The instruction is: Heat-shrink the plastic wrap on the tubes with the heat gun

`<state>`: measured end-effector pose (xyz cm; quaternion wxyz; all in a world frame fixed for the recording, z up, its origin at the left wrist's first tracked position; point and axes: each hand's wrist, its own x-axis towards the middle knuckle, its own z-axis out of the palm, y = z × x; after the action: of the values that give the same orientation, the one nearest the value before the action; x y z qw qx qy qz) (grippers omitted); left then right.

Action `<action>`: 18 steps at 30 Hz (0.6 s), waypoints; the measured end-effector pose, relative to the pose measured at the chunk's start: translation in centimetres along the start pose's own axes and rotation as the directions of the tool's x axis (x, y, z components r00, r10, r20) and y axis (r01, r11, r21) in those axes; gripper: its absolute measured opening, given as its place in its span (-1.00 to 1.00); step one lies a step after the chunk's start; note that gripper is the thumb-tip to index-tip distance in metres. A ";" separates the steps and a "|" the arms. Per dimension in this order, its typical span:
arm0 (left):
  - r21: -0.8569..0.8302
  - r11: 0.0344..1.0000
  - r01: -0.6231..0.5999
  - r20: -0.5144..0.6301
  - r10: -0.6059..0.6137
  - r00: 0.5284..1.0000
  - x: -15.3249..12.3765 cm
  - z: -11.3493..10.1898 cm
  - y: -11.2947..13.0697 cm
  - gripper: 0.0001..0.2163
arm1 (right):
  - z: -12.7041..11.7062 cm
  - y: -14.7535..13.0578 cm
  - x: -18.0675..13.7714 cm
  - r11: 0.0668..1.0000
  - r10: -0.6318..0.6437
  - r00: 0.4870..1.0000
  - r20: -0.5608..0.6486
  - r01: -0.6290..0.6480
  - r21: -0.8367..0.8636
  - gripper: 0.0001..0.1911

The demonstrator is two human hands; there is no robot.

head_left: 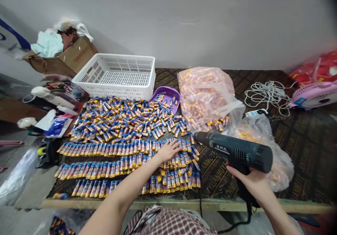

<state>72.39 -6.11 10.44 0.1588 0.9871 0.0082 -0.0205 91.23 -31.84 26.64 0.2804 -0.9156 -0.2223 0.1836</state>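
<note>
Small blue-and-yellow bottles (100,149) in rows toward the near edge of the surface (212,182), a loose heap (126,122) behind.
Left hand (168,151), fingers spread, palm down over the rows, shows no grip; right hand (251,181) wraps round the heat gun (240,152), nozzle leftward. Good practice, one judges: steady lightly, fingers clear of the nozzle.

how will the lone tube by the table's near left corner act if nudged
The tube may roll, since it lies on its side and looks round. It would probably feel light, being much smaller than the left hand.
</note>
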 end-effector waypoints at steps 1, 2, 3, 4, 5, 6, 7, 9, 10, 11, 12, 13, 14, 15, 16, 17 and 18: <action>0.027 0.998 -0.052 0.050 0.050 0.997 0.8 0.0 -1.0 -0.64 | -0.2 0.6 0.1 1.000 -0.013 1.000 0.002 0.013 0.014 -0.62; 0.053 0.995 -0.085 0.088 0.080 0.993 1.3 -0.2 -2.2 -0.64 | -0.4 1.3 0.2 0.999 -0.028 1.000 0.000 0.028 0.027 -0.62; 0.083 0.993 -0.088 0.105 0.079 0.991 1.5 -0.8 -3.7 -0.63 | -0.6 2.0 0.3 0.999 -0.040 0.999 -0.006 0.040 0.034 -0.64; 0.117 0.992 -0.054 0.095 0.043 0.995 1.5 -1.6 -5.3 -0.61 | -0.7 2.7 0.4 0.998 -0.048 0.999 -0.017 0.049 0.035 -0.65; 0.155 0.987 0.028 0.057 -0.037 0.998 1.3 -2.6 -6.8 -0.60 | -0.7 3.3 0.5 0.998 -0.056 0.998 -0.027 0.057 0.035 -0.66; 0.190 0.968 0.164 -0.012 -0.165 0.986 0.9 -3.6 -8.2 -0.58 | -0.5 3.7 0.6 0.997 -0.062 0.998 -0.030 0.063 0.037 -0.65; 0.211 0.930 0.302 -0.089 -0.290 0.953 0.4 -4.6 -9.4 -0.58 | -0.2 4.0 0.7 0.997 -0.066 0.997 -0.033 0.067 0.047 -0.62; 0.228 0.866 0.445 -0.174 -0.413 0.894 -0.9 -6.1 -10.8 -0.59 | 0.9 3.7 1.0 0.992 -0.088 0.996 -0.024 0.089 0.092 -0.52; 0.237 0.870 0.432 -0.161 -0.403 0.901 -1.6 -6.4 -11.0 -0.58 | 1.6 3.2 1.1 0.986 -0.109 0.994 -0.016 0.110 0.126 -0.48; 0.243 0.897 0.369 -0.112 -0.352 0.929 -2.3 -6.3 -10.8 -0.56 | 2.5 2.6 1.2 0.978 -0.135 0.991 -0.005 0.134 0.160 -0.45; 0.240 0.930 0.277 -0.040 -0.275 0.961 -2.9 -5.9 -10.3 -0.53 | 3.4 1.8 1.2 0.969 -0.163 0.987 0.010 0.158 0.191 -0.43; 0.227 0.956 0.183 0.034 -0.196 0.980 -3.5 -5.3 -9.7 -0.51 | 4.2 0.9 1.3 0.960 -0.190 0.981 0.030 0.179 0.215 -0.44; 0.211 0.971 0.117 0.094 -0.139 0.986 -4.0 -4.5 -9.1 -0.50 | 5.0 0.0 1.2 0.955 -0.213 0.975 0.058 0.195 0.226 -0.46; 0.198 0.976 0.090 0.131 -0.117 0.984 -4.4 -3.7 -8.6 -0.50 | 5.7 -0.7 1.2 0.951 -0.232 0.969 0.091 0.206 0.230 -0.50; 0.193 0.976 0.101 0.148 -0.131 0.980 -4.8 -3.0 -8.3 -0.52 | 6.3 -1.4 1.2 0.949 -0.248 0.960 0.127 0.215 0.229 -0.54; 0.195 0.971 0.140 0.147 -0.170 0.974 -5.0 -2.5 -8.2 -0.55 | 6.7 -1.7 1.1 0.948 -0.262 0.952 0.160 0.222 0.228 -0.58; 0.199 0.962 0.189 0.135 -0.218 0.967 -5.1 -2.2 -8.3 -0.58 | 6.9 -1.9 1.1 0.946 -0.272 0.945 0.182 0.229 0.227 -0.61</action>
<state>67.20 2.40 10.10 0.0640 0.9868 0.0956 -0.1142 88.38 -26.95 22.19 0.3683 -0.8214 -0.3461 0.2641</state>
